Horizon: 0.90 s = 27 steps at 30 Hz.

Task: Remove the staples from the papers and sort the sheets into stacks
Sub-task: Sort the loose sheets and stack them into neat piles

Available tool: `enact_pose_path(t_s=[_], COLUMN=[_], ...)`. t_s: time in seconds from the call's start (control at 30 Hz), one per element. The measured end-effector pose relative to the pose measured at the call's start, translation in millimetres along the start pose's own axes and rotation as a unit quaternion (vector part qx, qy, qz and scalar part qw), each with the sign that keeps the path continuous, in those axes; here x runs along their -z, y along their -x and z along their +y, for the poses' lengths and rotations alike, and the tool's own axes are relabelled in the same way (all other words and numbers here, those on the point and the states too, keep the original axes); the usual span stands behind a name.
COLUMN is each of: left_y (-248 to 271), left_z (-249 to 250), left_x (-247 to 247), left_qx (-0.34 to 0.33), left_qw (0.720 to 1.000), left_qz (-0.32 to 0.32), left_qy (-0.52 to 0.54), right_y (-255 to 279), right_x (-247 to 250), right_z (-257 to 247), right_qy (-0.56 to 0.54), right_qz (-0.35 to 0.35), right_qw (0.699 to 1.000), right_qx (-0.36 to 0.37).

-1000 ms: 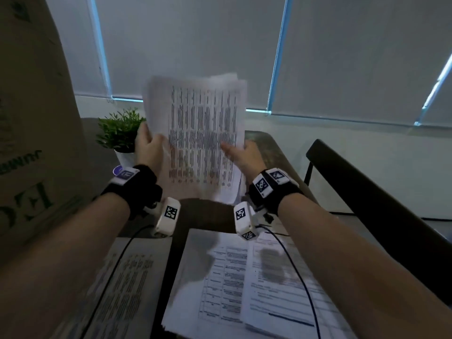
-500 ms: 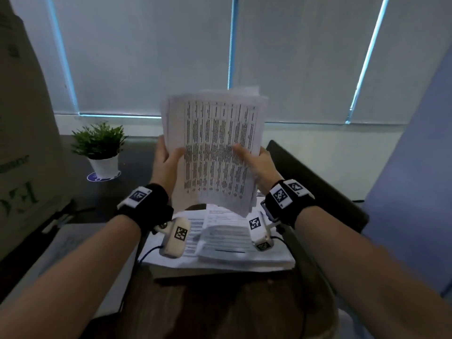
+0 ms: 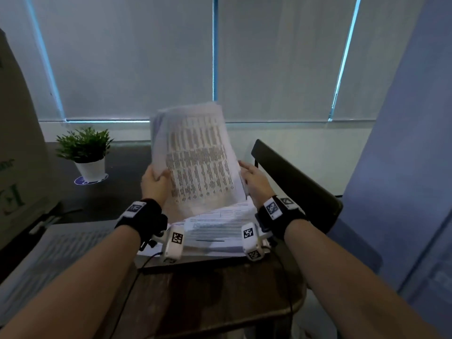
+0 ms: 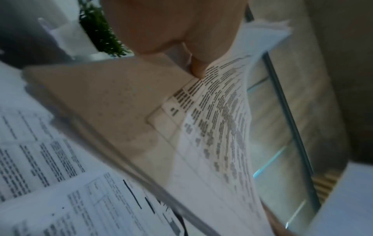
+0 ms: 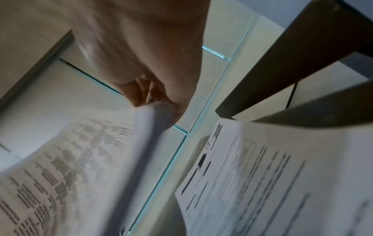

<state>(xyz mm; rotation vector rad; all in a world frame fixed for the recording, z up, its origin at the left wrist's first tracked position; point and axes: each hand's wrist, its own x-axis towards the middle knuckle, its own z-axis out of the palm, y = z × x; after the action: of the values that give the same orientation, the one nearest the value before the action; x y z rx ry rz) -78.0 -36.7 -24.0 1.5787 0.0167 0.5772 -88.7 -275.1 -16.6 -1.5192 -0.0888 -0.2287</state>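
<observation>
Both hands hold up a bundle of printed sheets [image 3: 195,157], nearly upright, above the desk. My left hand [image 3: 154,179] grips its left edge, thumb on the printed front [image 4: 198,70]. My right hand [image 3: 254,179] grips the right edge, fingers curled round the sheets [image 5: 153,102]. The bundle's print is blurred in every view. Under the hands lies a stack of printed papers [image 3: 220,231] on the desk, also seen in the wrist views [image 4: 60,183] [image 5: 272,175]. No staple shows.
Another sheet stack [image 3: 49,255] lies at the left of the dark desk [image 3: 208,289]. A small potted plant [image 3: 85,152] stands at the back left, a cardboard box [image 3: 17,155] at far left. A dark chair back [image 3: 293,177] stands right of the desk, a blue panel [image 3: 403,167] beyond.
The view swung right and the desk stack now lies under the hands. The bundle has come lower, and my right hand shifted from its front face to the right edge.
</observation>
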Motion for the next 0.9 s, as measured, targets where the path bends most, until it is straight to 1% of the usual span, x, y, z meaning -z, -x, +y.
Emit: enact_pose_path(t_s=[0.07,0.17,0.27,0.33,0.43,0.5,0.53,0.57,0.63,0.67,0.7,0.73,0.77,0.83,0.87,0.9], left_y=[-2.7,-3.7,-3.6,-1.4,3.3,6.3,7.3,8.6,7.6,6.7,6.4,4.7,3.1,0.5,-0.6,-0.3], left_z=[-3.9,-20.6,-35.6,-42.0,-47.4,-51.1,-53.8,-54.4,-51.5,-46.6,-37.9,-28.4,-17.7,1.6,5.9,6.5], left_x=[0.4,2.8,3.4,2.0,-3.5,-6.4,-6.7,-5.6,-3.2,-2.1,-2.0,-2.9,-5.1,-10.8,-14.3,-17.2], left_qx=[0.035,0.096,0.140,0.160,0.186,0.195,0.196,0.196,0.182,0.165,0.141,0.114,0.085,0.030,0.018,0.021], left_qw=[0.997,0.991,0.983,0.979,0.973,0.971,0.971,0.971,0.973,0.975,0.979,0.982,0.985,0.989,0.990,0.990], left_qz=[0.011,-0.012,-0.033,-0.045,-0.043,-0.028,-0.020,-0.016,-0.006,-0.005,-0.008,-0.015,-0.027,-0.050,-0.060,-0.070], left_qy=[0.062,0.094,0.113,0.119,0.129,0.136,0.139,0.138,0.143,0.147,0.148,0.149,0.151,0.137,0.130,0.123], right_y=[-2.0,-0.1,0.9,-1.9,-5.7,-7.6,-10.9,-15.1,-20.5,-23.1,-21.2,-16.6,-14.6,-8.0,-4.2,6.2], right_x=[10.1,20.6,28.2,28.9,24.6,20.8,19.9,19.4,18.2,16.8,14.5,10.9,8.7,3.2,3.5,-1.0], right_z=[7.6,18.8,22.3,25.2,30.5,34.0,36.2,37.8,37.3,35.7,29.9,23.0,17.5,7.1,4.7,-1.1], right_qy=[0.027,0.044,0.108,0.198,0.329,0.396,0.401,0.372,0.236,0.172,0.146,0.134,0.131,0.085,0.055,0.029], right_qz=[0.001,0.006,0.016,0.046,0.071,0.066,0.067,0.067,0.028,-0.006,-0.046,-0.084,-0.097,-0.079,-0.078,-0.069], right_qw=[1.000,0.999,0.992,0.974,0.930,0.903,0.901,0.918,0.971,0.985,0.987,0.986,0.985,0.993,0.995,0.997], right_qx=[-0.002,0.001,0.056,0.100,0.147,0.156,0.154,0.119,0.019,-0.020,-0.042,-0.054,-0.049,-0.012,0.003,0.010])
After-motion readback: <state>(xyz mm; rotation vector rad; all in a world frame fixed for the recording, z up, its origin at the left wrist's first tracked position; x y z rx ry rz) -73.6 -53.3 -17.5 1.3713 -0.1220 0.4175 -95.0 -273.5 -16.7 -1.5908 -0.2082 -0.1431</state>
